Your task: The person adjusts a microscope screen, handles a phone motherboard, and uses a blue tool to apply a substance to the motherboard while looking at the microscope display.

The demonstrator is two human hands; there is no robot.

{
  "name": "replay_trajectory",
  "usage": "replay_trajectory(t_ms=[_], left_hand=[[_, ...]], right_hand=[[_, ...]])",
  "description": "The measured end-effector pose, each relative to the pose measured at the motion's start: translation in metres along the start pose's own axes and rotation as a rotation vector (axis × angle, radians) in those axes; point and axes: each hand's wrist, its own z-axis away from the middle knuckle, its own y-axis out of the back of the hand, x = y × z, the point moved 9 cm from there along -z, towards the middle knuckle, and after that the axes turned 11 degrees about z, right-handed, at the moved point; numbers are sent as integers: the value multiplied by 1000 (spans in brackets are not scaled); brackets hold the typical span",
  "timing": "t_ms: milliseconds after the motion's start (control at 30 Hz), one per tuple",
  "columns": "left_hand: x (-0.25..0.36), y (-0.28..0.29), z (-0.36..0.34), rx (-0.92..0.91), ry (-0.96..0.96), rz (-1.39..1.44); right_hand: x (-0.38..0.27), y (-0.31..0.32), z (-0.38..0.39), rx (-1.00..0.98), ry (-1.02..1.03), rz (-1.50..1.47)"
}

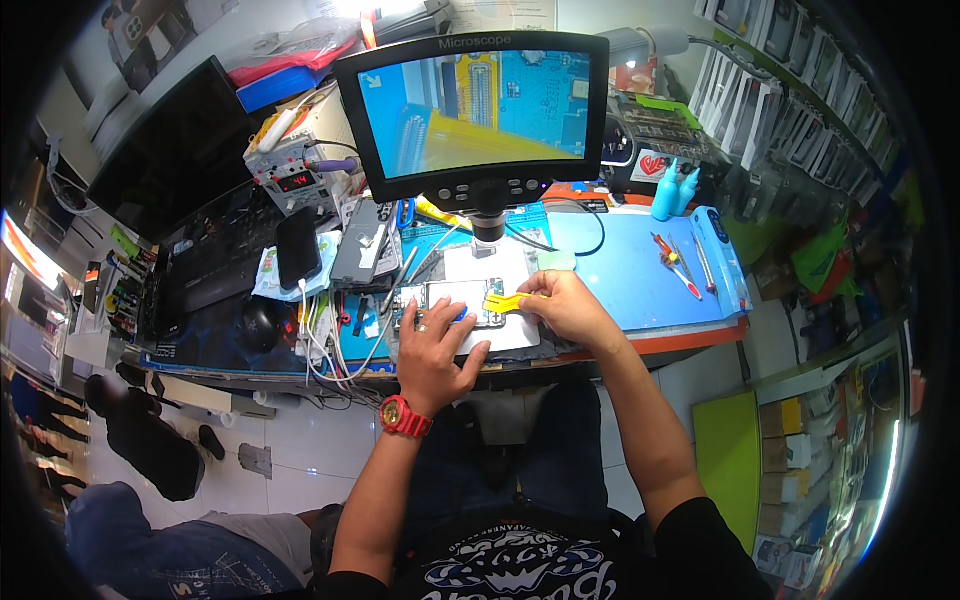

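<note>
An opened phone (440, 291), its inner board showing, lies on a pale mat (520, 333) under the microscope lens (488, 232). My left hand (437, 348) rests over the phone's near left side with fingers spread, hiding part of it. From the right, my right hand (572, 310) pinches yellow tweezers (503, 302), whose prongs lie over the phone's right end. Above, the microscope screen (485, 110) gives an enlarged view of a blue-tinted board with a broad yellow shape across it.
Cables (318, 335) and a dark phone (297, 248) are at left, near a power supply (293, 180). On the blue mat (625, 250) at right lie a red-and-white-handled tool (680, 268) and slim tools. Blue bottles (668, 192) stand behind. Another person (180, 550) sits at lower left.
</note>
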Motion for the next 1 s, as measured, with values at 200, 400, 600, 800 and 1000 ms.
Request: replay_trajectory(t_ms=[200, 400, 600, 800, 1000], left_hand=[[0, 0, 0, -1, 0, 3], [1, 1, -1, -7, 5, -2], [0, 1, 0, -1, 9, 1], [-1, 0, 0, -1, 3, 5], [-1, 0, 1, 3, 5, 10]], right_hand=[[0, 0, 1, -8, 2, -2], [2, 1, -2, -3, 4, 19], [-3, 2, 1, 3, -9, 32], [1, 3, -1, 4, -20, 13], [1, 3, 1, 11, -42, 2]])
